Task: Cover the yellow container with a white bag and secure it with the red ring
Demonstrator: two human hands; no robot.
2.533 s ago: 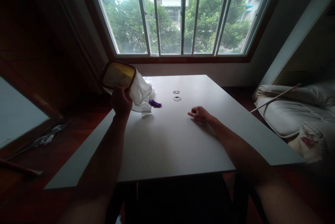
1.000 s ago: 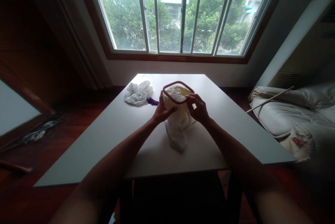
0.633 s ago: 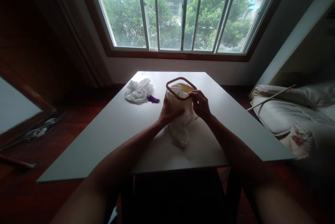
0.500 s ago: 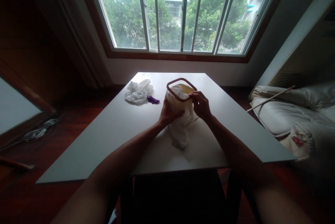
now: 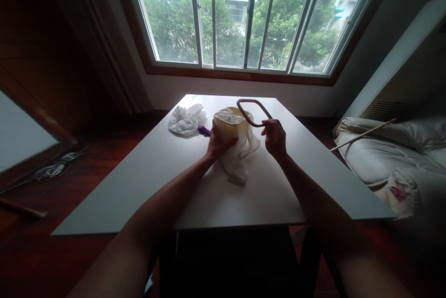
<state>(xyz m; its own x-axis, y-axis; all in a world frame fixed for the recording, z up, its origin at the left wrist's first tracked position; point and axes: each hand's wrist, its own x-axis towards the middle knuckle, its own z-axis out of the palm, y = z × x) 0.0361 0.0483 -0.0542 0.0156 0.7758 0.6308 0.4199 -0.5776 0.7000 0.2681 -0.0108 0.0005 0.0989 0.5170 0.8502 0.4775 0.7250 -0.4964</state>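
Note:
A small yellow bin stands on the white table, with a thin whitish plastic bag in its mouth and hanging down over its outside. Around the bin's left side wraps my left hand, closed on it through the bag. My right hand pinches a brown-red rim ring at its near right corner. The rounded, four-sided ring is held tilted above and to the right of the bin, apart from my left hand. The bin's lower part is hidden by the bag.
A crumpled white plastic bag lies on the table's far left, with a purple item beside it, partly behind my left hand. Past the table's far edge is a window. Right of the table, a stick rests on a pale cushioned seat.
My right hand has lifted the ring off the bin's mouth and moved it right. The bin and my left hand have shifted slightly left, and the bin's opening now shows.

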